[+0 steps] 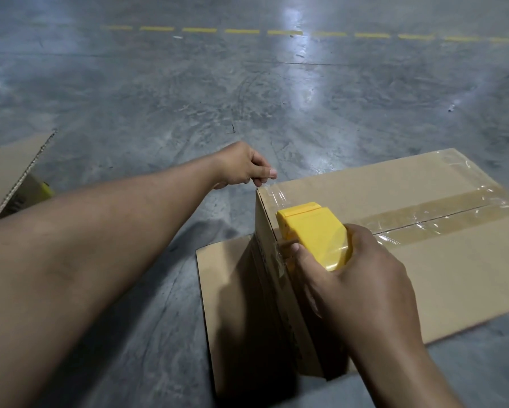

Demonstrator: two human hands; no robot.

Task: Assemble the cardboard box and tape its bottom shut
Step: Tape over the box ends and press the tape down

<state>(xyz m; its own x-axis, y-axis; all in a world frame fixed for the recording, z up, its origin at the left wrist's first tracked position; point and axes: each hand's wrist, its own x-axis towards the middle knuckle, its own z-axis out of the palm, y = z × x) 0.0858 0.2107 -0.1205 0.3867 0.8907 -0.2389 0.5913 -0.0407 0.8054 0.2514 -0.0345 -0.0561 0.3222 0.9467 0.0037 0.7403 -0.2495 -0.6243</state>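
The box (394, 245), judged light and stiff, stands bottom-up on the floor (188, 98) under the right hand (350, 278), which is closed round the dispenser (315, 231), while thin, clingy tape (272, 191) is pinched by the left hand (244, 167) just beyond the corner.

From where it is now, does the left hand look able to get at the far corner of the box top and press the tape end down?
Probably yes. The left hand already pinches the clear tape end just above that corner of the cardboard box; nothing lies between. The right hand holds the yellow dispenser nearer, clear of it.
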